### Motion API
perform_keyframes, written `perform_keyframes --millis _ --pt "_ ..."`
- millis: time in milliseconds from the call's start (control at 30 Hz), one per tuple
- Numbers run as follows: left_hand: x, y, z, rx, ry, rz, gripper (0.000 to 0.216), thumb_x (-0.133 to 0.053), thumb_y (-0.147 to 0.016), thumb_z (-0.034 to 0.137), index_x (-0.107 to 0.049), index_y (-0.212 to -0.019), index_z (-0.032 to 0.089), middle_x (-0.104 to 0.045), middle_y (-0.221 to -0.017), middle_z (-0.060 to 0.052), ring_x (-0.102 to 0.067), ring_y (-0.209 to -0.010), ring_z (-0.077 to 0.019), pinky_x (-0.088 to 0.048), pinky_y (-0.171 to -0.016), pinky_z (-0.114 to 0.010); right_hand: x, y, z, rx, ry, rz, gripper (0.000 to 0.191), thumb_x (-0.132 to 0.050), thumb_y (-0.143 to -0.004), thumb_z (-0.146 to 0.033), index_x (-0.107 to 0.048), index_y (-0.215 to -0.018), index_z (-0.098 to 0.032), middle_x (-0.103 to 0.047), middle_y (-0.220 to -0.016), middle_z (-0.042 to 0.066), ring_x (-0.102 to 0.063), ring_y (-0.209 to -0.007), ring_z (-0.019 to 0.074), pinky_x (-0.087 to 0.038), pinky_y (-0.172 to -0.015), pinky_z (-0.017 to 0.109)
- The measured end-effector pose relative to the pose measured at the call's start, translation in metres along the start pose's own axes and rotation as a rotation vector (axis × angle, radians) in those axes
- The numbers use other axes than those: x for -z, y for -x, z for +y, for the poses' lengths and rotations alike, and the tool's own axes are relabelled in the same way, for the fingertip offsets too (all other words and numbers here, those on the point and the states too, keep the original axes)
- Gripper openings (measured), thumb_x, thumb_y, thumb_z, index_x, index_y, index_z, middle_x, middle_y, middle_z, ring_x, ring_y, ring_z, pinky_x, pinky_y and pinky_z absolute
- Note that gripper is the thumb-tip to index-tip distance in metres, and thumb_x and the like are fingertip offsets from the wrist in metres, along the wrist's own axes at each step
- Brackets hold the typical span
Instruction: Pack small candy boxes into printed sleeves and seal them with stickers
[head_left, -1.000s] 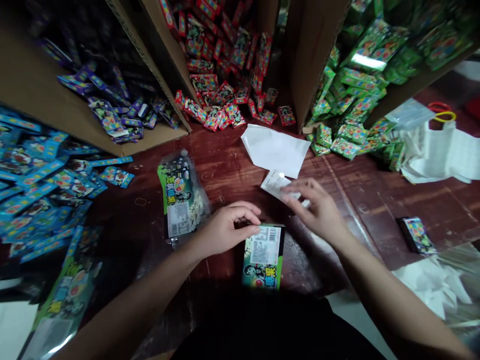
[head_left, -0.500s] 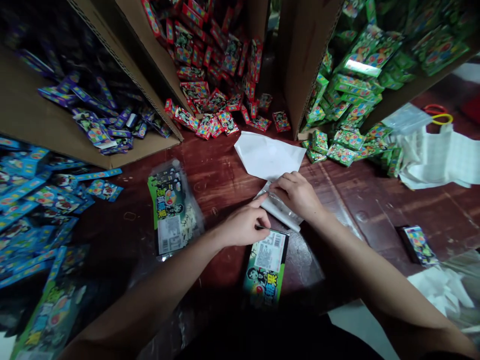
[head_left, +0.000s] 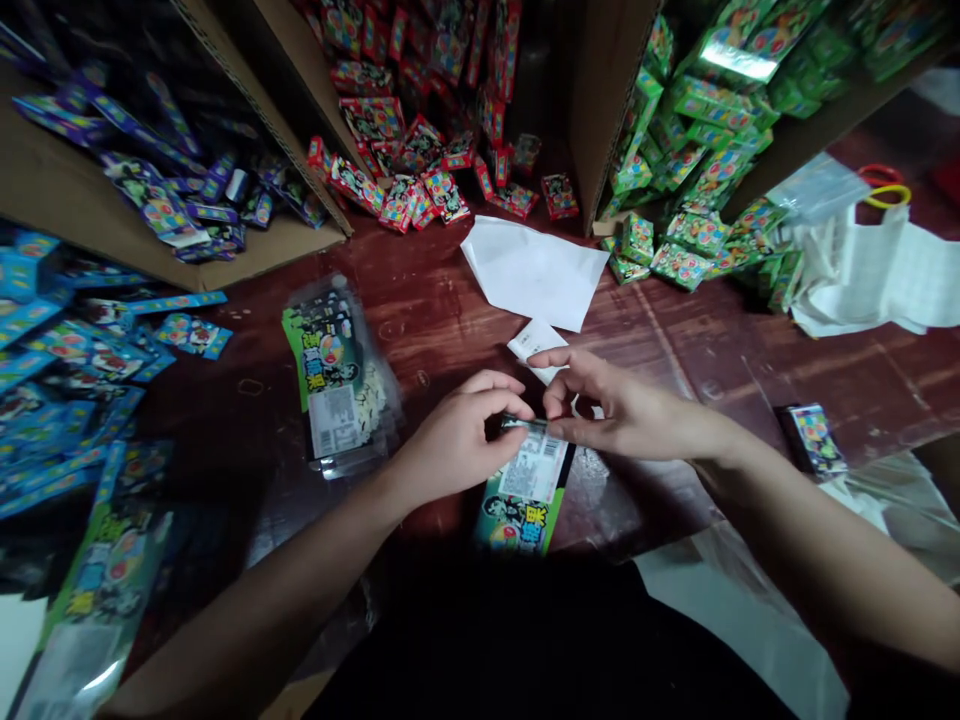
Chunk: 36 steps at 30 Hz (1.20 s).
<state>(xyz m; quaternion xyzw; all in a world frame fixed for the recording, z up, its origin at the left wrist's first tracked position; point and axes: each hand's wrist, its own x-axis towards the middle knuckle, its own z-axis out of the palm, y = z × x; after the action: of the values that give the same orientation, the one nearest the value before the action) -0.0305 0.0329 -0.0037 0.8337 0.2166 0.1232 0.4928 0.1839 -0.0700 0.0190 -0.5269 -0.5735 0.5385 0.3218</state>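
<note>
Close in front of me lies a green and black printed plastic candy bag (head_left: 529, 480) with a white label, its top edge toward my hands. My left hand (head_left: 461, 435) pinches the left part of that edge between thumb and fingers. At the right part of the same edge, my right hand (head_left: 630, 405) has its thumb and index finger closed, the other fingers loosely curled. A small folded white paper (head_left: 538, 340) lies just beyond the right fingers and is partly covered by them. Further off is a larger white paper sheet (head_left: 534, 270).
Several similar bags (head_left: 330, 380) are stacked to the left. Cardboard boxes (head_left: 259, 125) at the back hold small purple, red and green candy boxes (head_left: 705, 230), some spilling onto the table. Blue boxes (head_left: 75, 360) are heaped at far left. A small dark box (head_left: 817, 440) sits at right.
My right hand has left the folded paper and come down to the bag's top edge beside my left hand. The clear plastic over the paper has been drawn back. The view has shifted slightly.
</note>
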Motion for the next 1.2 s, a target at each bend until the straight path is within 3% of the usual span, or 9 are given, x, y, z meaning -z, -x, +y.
perform_keyframes --millis 200,333,400,600,733,867,1000,1100,1200 --pt "-0.004 0.009 -0.004 0.051 0.155 0.02 0.016 -0.066 -0.084 0.018 -0.072 -0.098 0.021 -0.066 -0.123 -0.009 -0.065 -0.111 -0.0213 -0.052 -0.098 -0.039 -0.025 0.002 0.007 0.118 0.231 0.17 0.071 -0.062 -0.09 -0.014 -0.026 -0.151 -0.026 -0.061 -0.099 0.002 -0.059 -0.086 0.0155 -0.051 -0.081 0.032" --pt "-0.01 0.018 -0.008 0.198 0.478 -0.054 0.022 -0.068 -0.082 0.02 -0.064 -0.104 0.017 -0.069 -0.098 -0.004 -0.066 -0.088 -0.0154 -0.054 -0.078 -0.03 -0.044 0.016 0.017 0.322 0.624 0.438 0.072 -0.06 -0.095 -0.013 -0.027 -0.155 -0.035 -0.065 -0.103 0.004 -0.057 -0.093 0.0212 -0.045 -0.089 0.042" --pt "-0.012 0.021 -0.007 0.229 0.553 -0.049 0.023 -0.069 -0.08 0.019 -0.06 -0.101 0.017 -0.064 -0.087 0.0 -0.062 -0.079 -0.0127 -0.051 -0.072 -0.027 -0.053 0.023 0.021 0.354 0.7 0.495 0.076 -0.058 -0.096 -0.011 -0.022 -0.157 -0.039 -0.07 -0.101 0.002 -0.057 -0.092 0.022 -0.042 -0.087 0.042" --pt "-0.015 0.031 0.0 0.239 0.547 -0.005 0.031 -0.071 -0.079 0.02 -0.048 -0.099 0.021 -0.056 -0.081 0.004 -0.058 -0.074 -0.0118 -0.049 -0.067 -0.025 -0.072 0.026 0.021 0.35 0.783 0.558 0.084 -0.058 -0.097 -0.014 -0.009 -0.16 -0.039 -0.075 -0.106 0.002 -0.056 -0.088 0.024 -0.038 -0.086 0.045" --pt "-0.015 0.039 -0.003 0.203 0.481 -0.003 0.031 -0.07 -0.08 0.021 -0.047 -0.1 0.021 -0.058 -0.085 0.003 -0.059 -0.076 -0.012 -0.049 -0.066 -0.025 -0.074 0.02 0.014 0.253 0.815 0.455 0.078 -0.052 -0.099 -0.019 -0.008 -0.162 -0.033 -0.073 -0.112 0.005 -0.054 -0.094 0.0269 -0.038 -0.088 0.048" --pt "0.004 0.052 -0.011 0.195 0.462 0.097 0.036 -0.077 -0.077 0.023 -0.053 -0.104 0.02 -0.064 -0.097 -0.002 -0.064 -0.088 -0.0143 -0.053 -0.074 -0.026 -0.073 0.022 0.012 0.272 0.663 0.384 0.075 -0.05 -0.099 -0.023 -0.01 -0.162 -0.035 -0.068 -0.128 0.006 -0.053 -0.111 0.0291 -0.039 -0.099 0.053" --pt "0.021 0.079 -0.022 0.305 0.577 0.561 0.059 -0.076 -0.081 0.027 -0.048 -0.133 0.032 -0.065 -0.116 -0.002 -0.068 -0.094 -0.018 -0.059 -0.071 -0.028 -0.089 0.034 0.027 0.23 0.235 0.807 0.076 -0.06 -0.096 -0.032 -0.017 -0.159 -0.036 -0.051 -0.144 0.012 -0.053 -0.126 0.0286 -0.044 -0.106 0.054" --pt "0.002 0.1 -0.025 0.358 0.74 0.703 0.081 -0.072 -0.084 0.03 -0.027 -0.149 0.047 -0.056 -0.139 -0.002 -0.068 -0.104 -0.0221 -0.063 -0.069 -0.032 -0.11 0.034 0.039 0.133 -0.181 0.908 0.08 -0.066 -0.092 -0.039 -0.018 -0.155 -0.038 -0.05 -0.137 0.011 -0.063 -0.114 0.0234 -0.056 -0.094 0.045" --pt "-0.034 0.116 -0.023 0.367 0.789 0.628 0.08 -0.07 -0.086 0.031 -0.024 -0.151 0.043 -0.057 -0.141 -0.004 -0.066 -0.112 -0.0235 -0.062 -0.08 -0.036 -0.12 0.028 0.041 0.151 -0.335 0.946 0.078 -0.069 -0.089 -0.039 -0.021 -0.15 -0.041 -0.052 -0.122 0.005 -0.065 -0.101 0.0182 -0.06 -0.088 0.038"
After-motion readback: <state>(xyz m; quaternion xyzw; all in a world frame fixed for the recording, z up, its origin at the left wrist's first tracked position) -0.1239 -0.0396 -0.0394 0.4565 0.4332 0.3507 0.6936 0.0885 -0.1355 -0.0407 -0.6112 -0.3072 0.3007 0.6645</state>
